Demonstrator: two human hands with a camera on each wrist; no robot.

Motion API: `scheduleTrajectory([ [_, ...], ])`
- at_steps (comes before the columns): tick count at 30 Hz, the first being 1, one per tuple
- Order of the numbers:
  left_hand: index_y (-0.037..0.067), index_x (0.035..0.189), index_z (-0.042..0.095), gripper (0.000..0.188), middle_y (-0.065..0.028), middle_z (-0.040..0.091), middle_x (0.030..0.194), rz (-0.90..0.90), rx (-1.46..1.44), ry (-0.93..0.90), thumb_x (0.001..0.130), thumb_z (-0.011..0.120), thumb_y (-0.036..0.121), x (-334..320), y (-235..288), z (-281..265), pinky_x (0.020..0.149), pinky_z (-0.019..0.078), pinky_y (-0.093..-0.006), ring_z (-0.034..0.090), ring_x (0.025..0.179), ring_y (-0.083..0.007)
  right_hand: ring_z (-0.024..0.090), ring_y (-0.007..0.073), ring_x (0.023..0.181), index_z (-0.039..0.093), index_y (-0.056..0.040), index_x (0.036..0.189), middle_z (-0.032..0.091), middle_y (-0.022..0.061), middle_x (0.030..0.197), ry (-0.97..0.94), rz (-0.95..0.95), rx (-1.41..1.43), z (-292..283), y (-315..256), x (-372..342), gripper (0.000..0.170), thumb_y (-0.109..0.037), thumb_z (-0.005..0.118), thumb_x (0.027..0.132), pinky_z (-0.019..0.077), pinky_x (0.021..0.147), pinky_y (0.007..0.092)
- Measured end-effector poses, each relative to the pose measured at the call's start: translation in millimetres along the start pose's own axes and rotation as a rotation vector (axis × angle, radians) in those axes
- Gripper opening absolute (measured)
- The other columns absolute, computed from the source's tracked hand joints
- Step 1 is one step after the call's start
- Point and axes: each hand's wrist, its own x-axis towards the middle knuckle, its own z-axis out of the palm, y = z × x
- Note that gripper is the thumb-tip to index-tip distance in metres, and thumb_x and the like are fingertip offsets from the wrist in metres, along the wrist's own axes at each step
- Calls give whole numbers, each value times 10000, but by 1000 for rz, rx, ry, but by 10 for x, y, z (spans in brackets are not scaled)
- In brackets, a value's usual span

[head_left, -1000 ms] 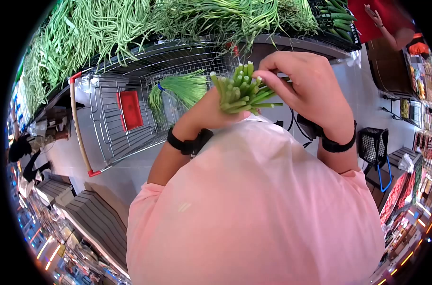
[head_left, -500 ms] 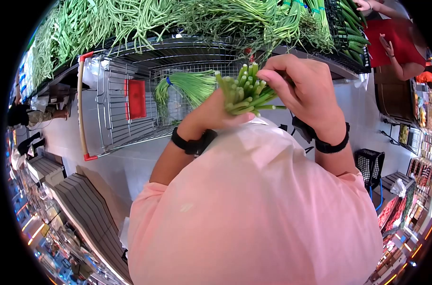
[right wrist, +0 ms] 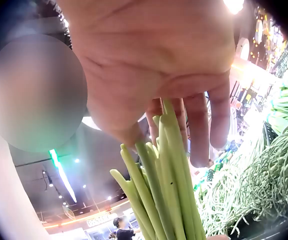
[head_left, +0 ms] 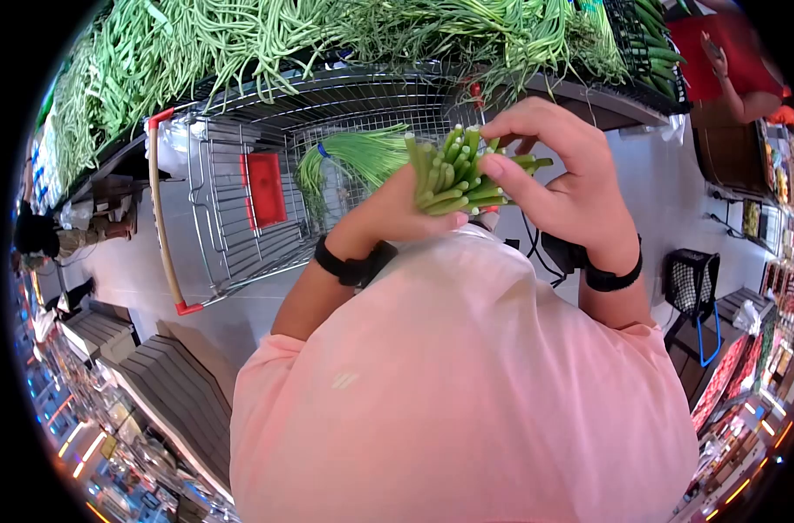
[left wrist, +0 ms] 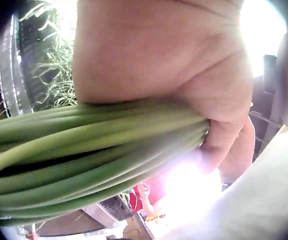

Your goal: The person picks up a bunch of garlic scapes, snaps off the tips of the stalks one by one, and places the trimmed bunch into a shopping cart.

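My left hand (head_left: 401, 209) grips a bundle of thick green stems (head_left: 449, 179), cut ends up, in front of the chest. In the left wrist view its palm and fingers wrap round the long stalks (left wrist: 94, 150). My right hand (head_left: 567, 170) is at the right side of the bundle, thumb and forefinger apart at the cut ends. In the right wrist view its thumb touches a pale stem (right wrist: 151, 175), and the other fingers (right wrist: 199, 130) extend loosely behind the stems. A second green bunch with a blue band (head_left: 362, 157) lies in the metal cart.
The wire cart (head_left: 231, 209), with a red panel (head_left: 264, 190), stands at the left front. Long beans (head_left: 240, 39) and other greens fill the shelf ahead. A person in red (head_left: 728, 65) is at the upper right; a black basket (head_left: 691, 283) stands at the right.
My right thumb and forefinger have spread apart at the cut ends, and more stem ends show beneath them. My left hand keeps its grip. The cart and shelf have shifted slightly in view.
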Motion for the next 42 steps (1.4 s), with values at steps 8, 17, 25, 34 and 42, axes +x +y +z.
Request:
scheduleTrajectory([
  [8, -2, 1349, 589, 592, -91, 680, 1290, -7, 42, -6, 813, 834, 56, 77, -112, -20, 1039, 517, -368, 652, 1168, -181, 704, 284, 854, 738, -24, 1040, 718, 106, 935, 21, -159, -100, -76, -17, -66, 259, -124, 845, 826, 567, 747, 364],
  [17, 29, 1234, 694, 418, -73, 759, 1115, 43, 200, 154, 833, 813, 39, 406, -20, 345, 900, 564, -346, 715, 1006, -170, 654, 297, 814, 640, -63, 900, 649, 81, 832, -86, -29, -461, -476, -145, -31, 250, -186, 825, 786, 526, 711, 382],
  [25, 36, 1179, 718, 349, -63, 775, 1056, 35, 203, 306, 846, 820, 56, 556, -109, 609, 839, 578, -330, 718, 925, -144, 665, 318, 817, 632, -53, 975, 647, 107, 841, 7, 56, -260, -606, 16, -83, 216, -128, 778, 834, 544, 721, 402],
  [34, 34, 1238, 705, 415, -73, 768, 1111, 46, 229, 371, 845, 834, 64, 541, -74, 618, 882, 571, -343, 701, 991, -133, 671, 317, 797, 613, -33, 899, 644, 112, 837, -25, 6, -241, -627, 165, -12, 174, -98, 761, 835, 541, 707, 390],
  [42, 21, 1275, 695, 436, -68, 766, 1174, 13, 216, 256, 858, 821, 44, 336, 23, 409, 946, 554, -342, 703, 1048, -142, 653, 337, 833, 689, 11, 917, 658, 152, 854, -210, 218, -249, -492, 13, 94, 140, -100, 700, 832, 543, 764, 415],
])
